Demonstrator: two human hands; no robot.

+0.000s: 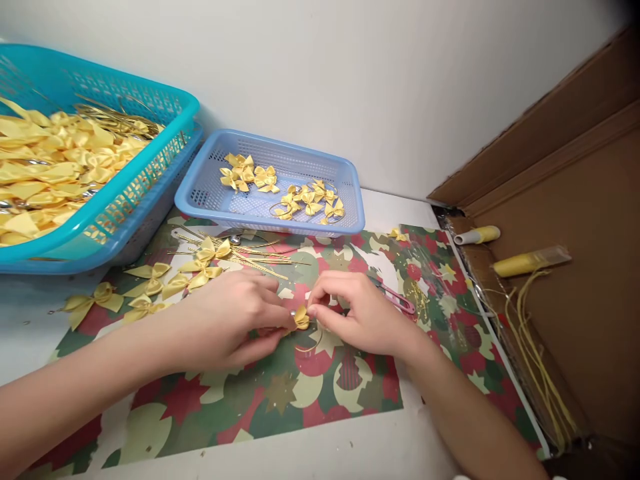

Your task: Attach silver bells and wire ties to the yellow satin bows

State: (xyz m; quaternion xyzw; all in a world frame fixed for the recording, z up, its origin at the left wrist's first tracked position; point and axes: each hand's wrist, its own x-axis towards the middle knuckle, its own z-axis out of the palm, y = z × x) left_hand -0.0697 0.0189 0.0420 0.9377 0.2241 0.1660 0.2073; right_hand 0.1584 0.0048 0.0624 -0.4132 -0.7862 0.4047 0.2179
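Note:
A small yellow ribbon bow (301, 318) is pinched at the fingertips of my left hand (240, 317), low over the patterned paper. My right hand (363, 310) is closed in a pinch at the bow's right side, and a thin gold cord (314, 345) curves down just below its fingertips. What exactly the right fingertips grip is too small to tell. Several loose yellow bows (150, 280) lie to the left of my left hand, beside a bundle of gold cords (260, 257).
A teal basket (187, 103) full of yellow bows stands at the left. Behind my hands is a blue basket (270, 223) with several bows. Pink-handled snips (400, 300) lie right of my right hand. A cardboard wall (565, 193) with yellow-and-clear tubes (525, 261) borders the right side.

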